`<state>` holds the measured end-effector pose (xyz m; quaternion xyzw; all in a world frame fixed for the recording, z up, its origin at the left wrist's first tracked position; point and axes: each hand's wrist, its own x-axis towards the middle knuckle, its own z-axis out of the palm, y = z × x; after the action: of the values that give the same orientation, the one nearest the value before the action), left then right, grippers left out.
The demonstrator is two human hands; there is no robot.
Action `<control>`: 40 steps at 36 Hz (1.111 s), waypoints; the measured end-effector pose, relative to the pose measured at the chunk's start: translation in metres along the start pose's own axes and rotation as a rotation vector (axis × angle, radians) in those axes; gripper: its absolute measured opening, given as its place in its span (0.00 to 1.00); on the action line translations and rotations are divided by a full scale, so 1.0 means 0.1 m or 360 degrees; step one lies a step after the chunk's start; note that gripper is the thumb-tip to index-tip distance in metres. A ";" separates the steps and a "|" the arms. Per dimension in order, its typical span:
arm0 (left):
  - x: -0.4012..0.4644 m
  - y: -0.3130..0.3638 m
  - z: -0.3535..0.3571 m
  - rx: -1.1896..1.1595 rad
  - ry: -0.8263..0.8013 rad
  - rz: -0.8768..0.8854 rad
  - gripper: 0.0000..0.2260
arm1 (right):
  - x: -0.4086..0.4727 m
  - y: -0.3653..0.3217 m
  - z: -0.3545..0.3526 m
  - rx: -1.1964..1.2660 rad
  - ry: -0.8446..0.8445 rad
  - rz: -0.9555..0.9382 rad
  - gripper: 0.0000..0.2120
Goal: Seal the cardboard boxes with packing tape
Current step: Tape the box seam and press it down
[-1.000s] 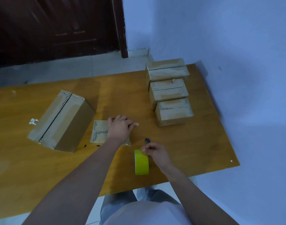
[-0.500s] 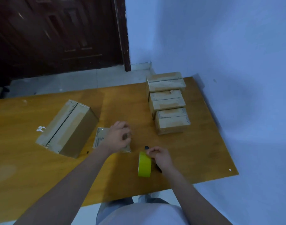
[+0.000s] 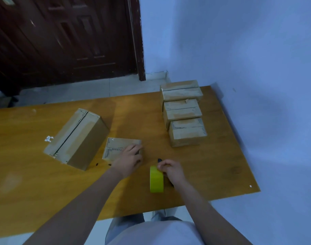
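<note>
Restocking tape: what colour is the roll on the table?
Bright yellow-green tape roll, clear in the head view.

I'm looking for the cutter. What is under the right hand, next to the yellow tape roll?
The right hand pinches the top of the yellow tape roll, which stands on edge on the table. A dark object pokes out beyond the fingers and below the palm; the hand covers its middle, so I cannot identify it.

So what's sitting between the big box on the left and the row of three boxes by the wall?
In the head view, the small flat box lies between the big box and the three boxes, under the left hand; beyond it, bare table.
</note>
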<state>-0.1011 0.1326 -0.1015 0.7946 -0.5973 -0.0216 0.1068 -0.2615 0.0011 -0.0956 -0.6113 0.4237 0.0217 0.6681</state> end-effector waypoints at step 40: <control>-0.46 -0.24 -0.07 0.0026 -0.0221 -0.0733 0.41 | 0.06 -0.16 0.31 -0.0446 -0.0284 -0.0233 0.17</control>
<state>-0.0905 0.1836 -0.1039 0.9073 -0.4064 -0.0952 0.0512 -0.2321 0.0201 -0.0900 -0.7232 0.3101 0.0860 0.6111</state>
